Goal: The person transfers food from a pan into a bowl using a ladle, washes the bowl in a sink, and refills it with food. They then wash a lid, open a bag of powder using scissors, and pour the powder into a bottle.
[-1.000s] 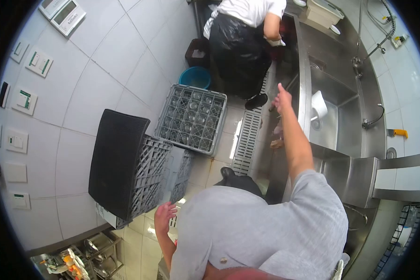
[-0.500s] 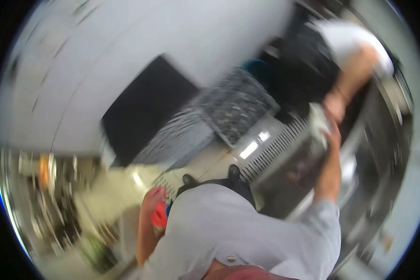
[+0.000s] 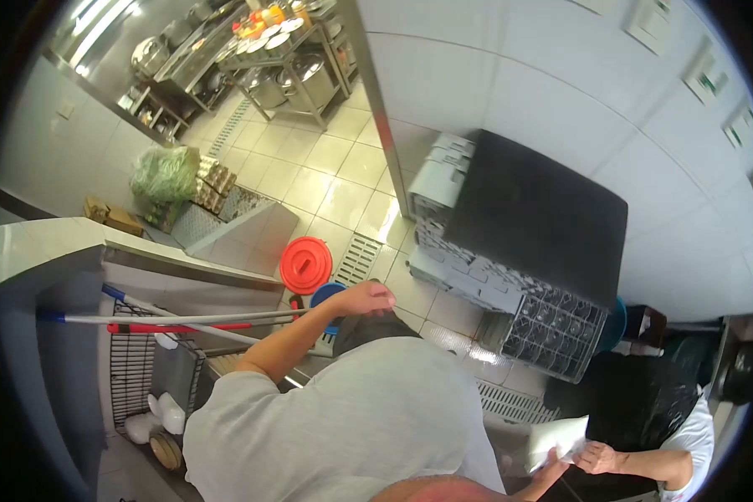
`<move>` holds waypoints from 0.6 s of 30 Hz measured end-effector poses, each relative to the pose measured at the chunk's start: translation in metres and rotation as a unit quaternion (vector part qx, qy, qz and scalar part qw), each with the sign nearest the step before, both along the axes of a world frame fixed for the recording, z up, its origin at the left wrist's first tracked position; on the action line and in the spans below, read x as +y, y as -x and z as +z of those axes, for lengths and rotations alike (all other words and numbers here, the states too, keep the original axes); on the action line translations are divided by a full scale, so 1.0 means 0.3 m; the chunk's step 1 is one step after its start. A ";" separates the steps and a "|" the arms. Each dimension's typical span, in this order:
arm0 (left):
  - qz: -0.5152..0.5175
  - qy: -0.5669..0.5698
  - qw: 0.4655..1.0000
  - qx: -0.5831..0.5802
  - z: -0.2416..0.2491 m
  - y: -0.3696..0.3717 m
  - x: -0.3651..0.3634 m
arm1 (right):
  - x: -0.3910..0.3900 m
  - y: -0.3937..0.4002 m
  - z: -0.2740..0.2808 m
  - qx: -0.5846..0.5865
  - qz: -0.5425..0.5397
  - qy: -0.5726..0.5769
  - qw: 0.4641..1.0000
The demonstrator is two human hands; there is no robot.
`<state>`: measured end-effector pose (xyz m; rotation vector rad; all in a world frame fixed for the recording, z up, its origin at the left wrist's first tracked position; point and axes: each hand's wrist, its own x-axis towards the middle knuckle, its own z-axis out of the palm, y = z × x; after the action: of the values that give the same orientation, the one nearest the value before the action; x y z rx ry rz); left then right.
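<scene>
My left hand hangs at my side with its fingers loosely curled, and I see nothing in it. Below it on the floor are a blue bucket and a round red lid. At the lower right, my right hand grips a white packet by its lower edge; part of that arm is hidden by my body. A co-worker's hand is at the same packet's right side, close to my fingers. What is inside the packet cannot be made out.
Stacked crates with a black top stand by the wall, beside a rack of glasses. A black bag lies near the co-worker. Mop handles lean at left. A metal shelf with pots stands beyond the doorway.
My view has swung toward the doorway, so the crates and wall now sit further right. The packet stays between my right hand and the co-worker's hand, lower in view.
</scene>
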<state>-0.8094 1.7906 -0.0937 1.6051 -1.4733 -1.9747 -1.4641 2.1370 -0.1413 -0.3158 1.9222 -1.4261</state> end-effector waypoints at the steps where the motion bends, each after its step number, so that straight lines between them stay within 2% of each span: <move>1: -0.004 0.006 1.000 0.006 -0.021 -0.044 -0.028 | -0.048 -0.066 0.047 0.008 0.027 -0.004 1.000; 2: -0.005 0.013 1.000 0.016 -0.049 -0.090 -0.049 | -0.093 -0.145 0.095 0.017 0.053 -0.008 0.998; 3: -0.006 0.023 0.999 0.026 -0.078 -0.138 -0.073 | -0.213 -0.314 0.239 0.147 0.171 -0.054 0.973; 4: -0.007 0.037 0.999 0.036 -0.112 -0.182 -0.100 | -0.258 -0.384 0.210 0.216 0.192 -0.041 0.956; 7: -0.016 0.045 0.998 0.048 -0.241 -0.315 -0.175 | -0.515 -0.643 0.158 0.272 0.356 -0.170 0.878; 10: -0.030 0.029 0.998 0.046 -0.323 -0.431 -0.235 | -0.709 -0.863 0.075 0.307 0.491 -0.309 0.754; 12: -0.037 -0.008 0.998 0.043 -0.361 -0.496 -0.270 | -0.832 -0.954 -0.172 0.407 0.630 -0.247 0.614; 14: -0.024 -0.059 0.996 0.054 -0.451 -0.555 -0.280 | -1.077 -1.277 -0.085 0.274 0.633 -0.289 0.664; 16: 0.022 -0.046 0.998 0.040 -0.546 -0.609 -0.272 | -1.276 -1.542 -0.067 0.274 0.674 -0.152 0.669; 18: 0.076 -0.060 0.994 0.051 -0.592 -0.675 -0.249 | -1.435 -1.752 -0.125 0.259 0.695 -0.142 0.656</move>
<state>-0.6070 1.7158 -0.2715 1.5860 -1.1795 -2.0602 -0.9386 1.7064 -0.1788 -1.7123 1.4233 0.0557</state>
